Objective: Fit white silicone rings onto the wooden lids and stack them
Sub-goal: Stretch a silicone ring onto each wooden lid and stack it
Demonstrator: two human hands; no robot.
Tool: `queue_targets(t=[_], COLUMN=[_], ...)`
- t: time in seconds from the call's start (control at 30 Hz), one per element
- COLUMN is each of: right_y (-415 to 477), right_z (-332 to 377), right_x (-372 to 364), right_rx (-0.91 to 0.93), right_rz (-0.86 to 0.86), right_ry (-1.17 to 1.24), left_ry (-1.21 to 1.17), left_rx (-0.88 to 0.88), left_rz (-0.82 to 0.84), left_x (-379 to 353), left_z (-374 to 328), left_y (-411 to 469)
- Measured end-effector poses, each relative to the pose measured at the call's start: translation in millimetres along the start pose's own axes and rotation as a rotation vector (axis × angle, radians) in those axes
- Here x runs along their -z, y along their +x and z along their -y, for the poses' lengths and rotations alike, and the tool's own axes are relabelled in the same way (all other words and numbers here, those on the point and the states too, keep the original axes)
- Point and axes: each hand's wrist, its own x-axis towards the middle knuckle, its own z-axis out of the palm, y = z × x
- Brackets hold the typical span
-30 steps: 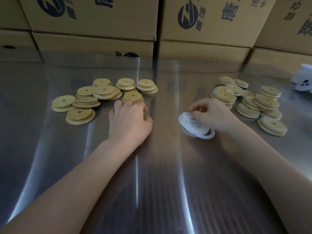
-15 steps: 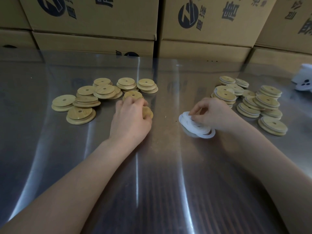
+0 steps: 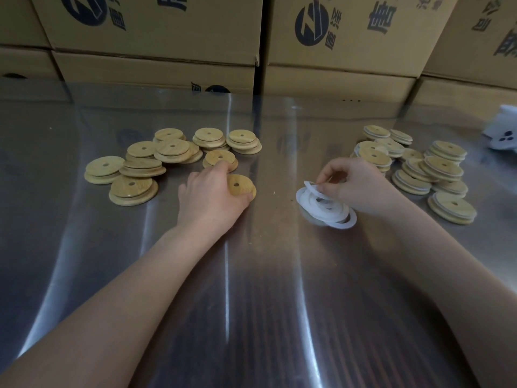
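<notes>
The shiny metal table (image 3: 251,303) carries bare wooden lids (image 3: 134,189) at its far left, white silicone rings (image 3: 327,211) near the middle, ringed lids (image 3: 451,207) at right, a white object (image 3: 503,133) at the right edge.

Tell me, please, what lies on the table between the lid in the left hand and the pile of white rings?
In the head view, only bare table separates the lid from the white rings, apart from a tiny pale speck.
</notes>
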Motion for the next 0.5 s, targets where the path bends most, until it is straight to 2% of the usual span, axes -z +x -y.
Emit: queue_targets(t=[0.23,0.5], right_y=[-0.6,-1.7], right_z=[1.8,3.1], right_x=[2.3,3.2], right_rx=[-0.018,-0.027], right_rz=[0.009,0.071], right_ry=[0.117,0.122], left_ry=[-0.176,-0.223], left_rx=[-0.034,-0.055], left_rz=[-0.007,-0.004], left_x=[2.8,1.9], left_z=[-4.5,-5.7], left_y=[-4.4,-5.8])
